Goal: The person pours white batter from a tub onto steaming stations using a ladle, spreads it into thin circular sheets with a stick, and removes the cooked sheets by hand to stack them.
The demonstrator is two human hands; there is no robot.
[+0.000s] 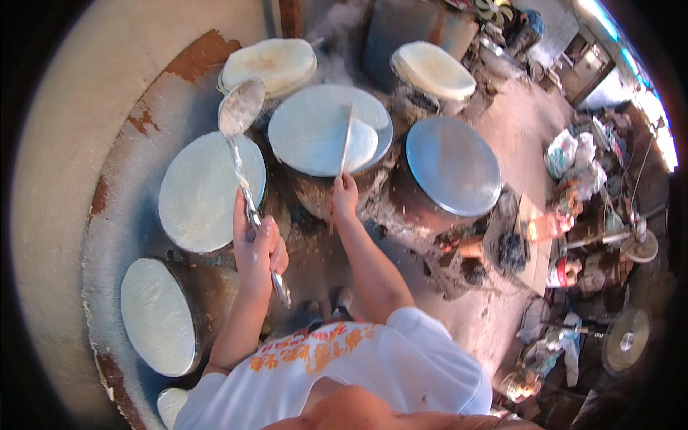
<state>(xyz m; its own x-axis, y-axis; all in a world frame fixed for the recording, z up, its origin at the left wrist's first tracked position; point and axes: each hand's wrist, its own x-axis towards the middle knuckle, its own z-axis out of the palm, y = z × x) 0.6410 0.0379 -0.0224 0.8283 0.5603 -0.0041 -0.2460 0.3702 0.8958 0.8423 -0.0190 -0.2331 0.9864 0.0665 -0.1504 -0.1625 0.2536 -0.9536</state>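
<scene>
Around you runs a curved, pale wall [86, 143] with rust-brown patches where the coating has flaked, and inside its bend stands a ring of round steaming pots.

The largest disc faces you: a round metal lid [330, 129], grey and shiny, with a white sheet showing at its right side. To its right sits a second metal lid [453, 166], bluish and bare. To its left a round cloth-covered steamer top [208, 190] is coated pale white, and another white disc [158, 315] lies nearer your left elbow. Two cream-coloured padded covers [271, 64] [434, 70] rest at the far side, steam rising between them.

Off to the right, on the dusty floor [516, 122], lies a jumble of packages: white plastic sacks [566, 152] knotted near the far right, a red-and-white wrapped bundle [566, 272] lower down, and an orange container [548, 226] between them. Their labels are too small to make out.

Your left hand [256, 247] is clenched round the handle of a long metal ladle [241, 107], whose oval bowl, smeared with white batter, is raised above the gap between the left steamer top and the far cream cover. Your right hand [345, 195] grasps a thin bamboo stick [346, 140], its tip lying across the middle lid at the edge of the white sheet.
</scene>
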